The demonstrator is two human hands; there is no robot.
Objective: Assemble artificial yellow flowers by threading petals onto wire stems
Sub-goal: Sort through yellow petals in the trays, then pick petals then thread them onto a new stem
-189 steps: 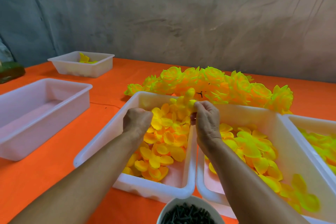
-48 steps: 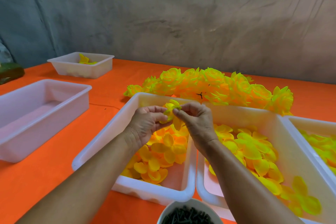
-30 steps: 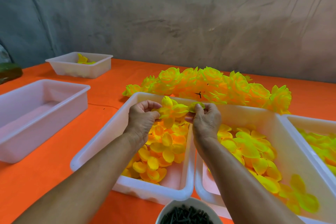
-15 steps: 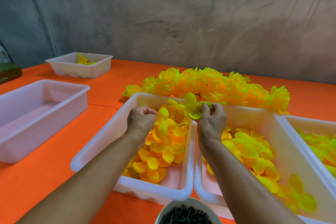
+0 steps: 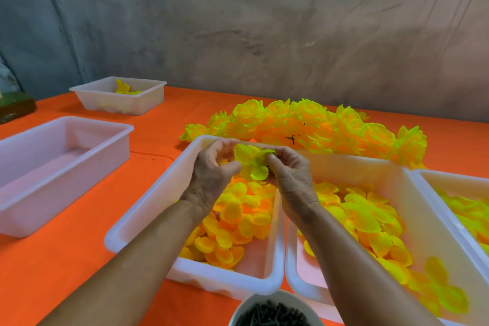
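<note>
Holding a yellow petal cluster [image 5: 251,164] up between both hands, right over the far end of the middle tray [image 5: 148,209]. The left hand [image 5: 211,172] has its thumb and curled fingers pinching the cluster's left side; the right hand [image 5: 291,174] pinches the right side with fingertips pressed together on the petals. The cluster looks like thin, soft, cupped fabric, scalloped at the edges, kinda crumpled. I can't make out any wire stem in there.

Straight below the fingers, the tray is white translucent plastic with rounded corners and a rolled rim, heaped with loose rounded petals [image 5: 238,219] in orange-yellow. Just right of the right hand sits a second tray [image 5: 397,174] with bigger, flatter lime-yellow petals, its wall touching the middle one. A third tray [image 5: 449,180] butts up further right.

Beyond the fingertips, a row of finished flowers [image 5: 317,124] lies on the orange tablecloth [image 5: 66,259], layered and rose-shaped. Well left of the left hand is a long tray [image 5: 66,167] with bare cloth between it and the middle tray. Far back-left, a small tub [image 5: 119,98] holds a few petals. Near the wrists, a round bowl [image 5: 275,309] of dark little rod-like pieces.
</note>
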